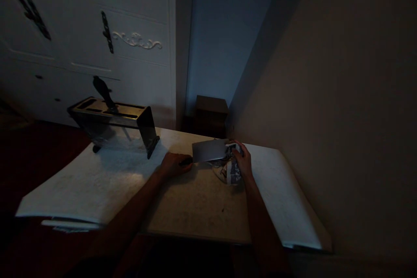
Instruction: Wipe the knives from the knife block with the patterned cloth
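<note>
A: Left hand [175,165]: fingers clamped on black handle [186,161] of broad silver rectangular metal cleaver [209,151], over middle of pale tabletop [195,213]. Right?

B: Right hand [243,160]: fingers gripping crumpled grey-white printed sheet [233,173] at cleaver's right end. Advise: hold handle steady, fingers clear of edge.

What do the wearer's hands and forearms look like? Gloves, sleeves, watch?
Left hand and right hand: bare, no gloves. Left forearm and right forearm: slim, tapering to the wrist, no sleeve, watch or band visible. Too dark lower down to tell where any sleeves start.
</note>
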Demonstrator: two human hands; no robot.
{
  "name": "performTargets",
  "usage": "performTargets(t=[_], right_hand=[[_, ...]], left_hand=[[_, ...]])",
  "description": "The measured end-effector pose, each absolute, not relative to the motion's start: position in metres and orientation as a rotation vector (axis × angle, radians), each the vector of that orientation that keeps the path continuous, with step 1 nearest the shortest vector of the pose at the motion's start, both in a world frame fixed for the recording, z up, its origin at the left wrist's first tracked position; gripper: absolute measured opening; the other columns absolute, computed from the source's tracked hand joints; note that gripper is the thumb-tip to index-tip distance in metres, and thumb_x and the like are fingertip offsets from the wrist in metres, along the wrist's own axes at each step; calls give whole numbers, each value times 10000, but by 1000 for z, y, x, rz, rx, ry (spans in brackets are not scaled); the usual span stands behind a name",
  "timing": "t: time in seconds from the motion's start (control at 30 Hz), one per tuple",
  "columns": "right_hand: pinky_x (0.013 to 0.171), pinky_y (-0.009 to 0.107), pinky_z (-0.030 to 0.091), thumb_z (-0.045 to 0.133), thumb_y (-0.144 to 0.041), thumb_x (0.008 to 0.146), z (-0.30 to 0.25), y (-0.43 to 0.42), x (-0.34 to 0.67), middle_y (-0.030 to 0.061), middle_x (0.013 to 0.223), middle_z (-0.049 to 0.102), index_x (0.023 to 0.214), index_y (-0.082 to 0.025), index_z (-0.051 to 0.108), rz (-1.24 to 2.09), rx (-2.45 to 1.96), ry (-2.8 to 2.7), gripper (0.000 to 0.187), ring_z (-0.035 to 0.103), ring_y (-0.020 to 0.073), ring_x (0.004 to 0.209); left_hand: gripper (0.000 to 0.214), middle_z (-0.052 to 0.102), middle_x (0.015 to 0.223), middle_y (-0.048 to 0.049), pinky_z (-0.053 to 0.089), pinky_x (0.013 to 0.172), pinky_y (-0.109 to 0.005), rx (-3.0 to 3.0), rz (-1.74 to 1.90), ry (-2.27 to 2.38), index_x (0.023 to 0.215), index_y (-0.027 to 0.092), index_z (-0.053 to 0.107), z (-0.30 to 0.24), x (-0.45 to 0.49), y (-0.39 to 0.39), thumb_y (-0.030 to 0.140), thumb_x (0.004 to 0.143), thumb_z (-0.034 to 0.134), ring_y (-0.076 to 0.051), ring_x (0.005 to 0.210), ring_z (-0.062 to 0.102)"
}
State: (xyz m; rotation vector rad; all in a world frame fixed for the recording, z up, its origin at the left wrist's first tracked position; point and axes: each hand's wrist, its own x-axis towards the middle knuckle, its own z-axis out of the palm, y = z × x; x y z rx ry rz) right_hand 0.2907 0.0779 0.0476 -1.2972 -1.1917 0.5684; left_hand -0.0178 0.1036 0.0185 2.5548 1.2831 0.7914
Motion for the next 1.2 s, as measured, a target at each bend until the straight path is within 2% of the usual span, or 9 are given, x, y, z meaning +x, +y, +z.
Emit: performTargets(t=[0.43, 0.73, 1.0, 1.2], right_hand=[[970, 387, 459, 623, -384, 759, 49, 77, 288, 65, 1087, 714, 1050, -189, 704, 604, -1348, -1300, 359, 629, 254, 1058], [883, 370, 482, 709, -423, 689, 45, 80, 283, 52, 978, 735, 1018, -174, 722, 644, -1397, -1235, 412, 639, 242, 915], [633, 260, 439, 817, -438, 580, 41, 80, 266, -23, 695, 653, 855, -155, 676, 1019, -1253, -874, 419, 560, 137, 628], [605, 259, 444, 848, -426, 549, 36, 76, 235, -37, 641, 625, 764, -168, 608, 1171, -1178, -741, 413, 558, 127, 581]], left_hand=[[318, 772, 944, -29, 489, 684, -280, 2574, 866, 1440, 1010, 251, 752, 20, -14, 104, 445, 846, 561, -190, 768, 718], [342, 765, 1014, -24, 495, 723, -282, 2429, 871, 1587, 1042, 255, 745, 22, -11, 103, 470, 828, 588, -202, 833, 716], [368, 764, 1015, -44, 513, 761, -282, 2354, 913, 1504, 1063, 230, 746, 25, -9, 102, 479, 835, 599, -206, 865, 718], [373, 757, 1050, -45, 515, 794, -280, 2352, 927, 1387, 1101, 231, 728, 20, -3, 99, 478, 849, 608, -201, 904, 715]])
